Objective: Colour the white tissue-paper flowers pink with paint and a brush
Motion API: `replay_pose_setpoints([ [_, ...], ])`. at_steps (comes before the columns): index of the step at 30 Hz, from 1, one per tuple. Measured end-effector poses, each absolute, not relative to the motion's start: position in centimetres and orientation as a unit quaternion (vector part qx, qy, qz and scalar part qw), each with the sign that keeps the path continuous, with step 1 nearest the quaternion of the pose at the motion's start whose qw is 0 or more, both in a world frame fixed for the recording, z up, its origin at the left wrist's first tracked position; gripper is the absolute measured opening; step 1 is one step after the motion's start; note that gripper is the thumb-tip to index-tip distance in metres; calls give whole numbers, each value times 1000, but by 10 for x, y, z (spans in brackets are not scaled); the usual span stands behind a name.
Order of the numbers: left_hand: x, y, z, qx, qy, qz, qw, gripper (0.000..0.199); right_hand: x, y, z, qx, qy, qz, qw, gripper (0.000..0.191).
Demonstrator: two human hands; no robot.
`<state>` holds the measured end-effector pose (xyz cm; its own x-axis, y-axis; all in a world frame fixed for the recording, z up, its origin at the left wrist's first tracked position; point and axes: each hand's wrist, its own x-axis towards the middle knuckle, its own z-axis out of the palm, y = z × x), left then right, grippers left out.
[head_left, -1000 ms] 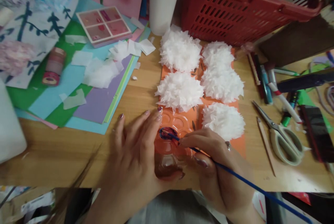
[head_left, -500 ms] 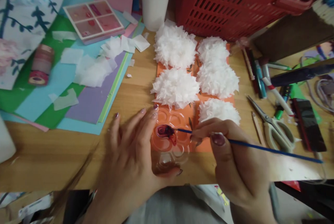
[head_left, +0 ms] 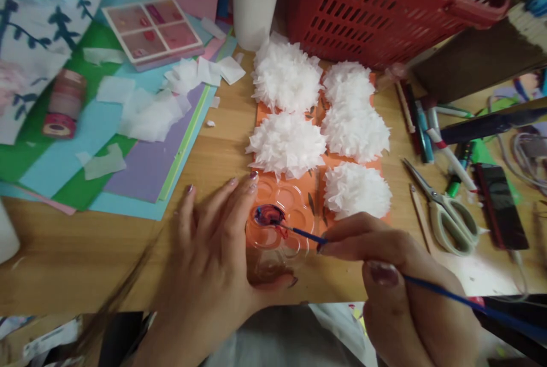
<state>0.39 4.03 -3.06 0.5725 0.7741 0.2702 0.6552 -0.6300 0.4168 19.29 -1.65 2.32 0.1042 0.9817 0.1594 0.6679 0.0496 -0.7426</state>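
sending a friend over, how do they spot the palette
Find the red basket; in front of it lies orange card with white paper puffs. The palette overlaps its near edge, by the left hand. Unlike the puffs, it's see-through and holds dark paint.

Dim, uneven indoor light; the surface point(head_left: 222, 150) glares near its lower right edge, small glints on the clear palette point(head_left: 296, 206), white tissue puffs point(head_left: 287, 143) brightest. Brown box point(head_left: 474, 59) side sits in shadow. Focus soft overall, hair strand point(head_left: 123, 282) at bottom left blurred, wide-angle stretch toward the edges.
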Motion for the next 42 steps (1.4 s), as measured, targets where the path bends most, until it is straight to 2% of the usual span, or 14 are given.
replay_pose_setpoints([
  [5,3,41,-31,875,409,221,133,100,185,-19,17,-648,-650,182,352,17],
  [11,4,42,-29,876,409,211,143,92,185,-11,6,-572,-727,187,330,30],
  [18,4,41,-28,874,411,212,150,96,189,-14,2,-594,-674,218,381,27],
  [22,5,41,-27,872,414,211,152,96,192,-13,-1,-604,-670,229,366,23],
  [26,5,41,-29,871,414,216,153,96,192,-11,-2,-609,-651,228,391,22],
  [29,5,40,-30,868,416,229,149,95,192,-11,-1,-601,-653,269,375,21],
  [42,5,40,-32,871,412,235,130,96,190,-3,8,-619,-654,258,349,17],
])
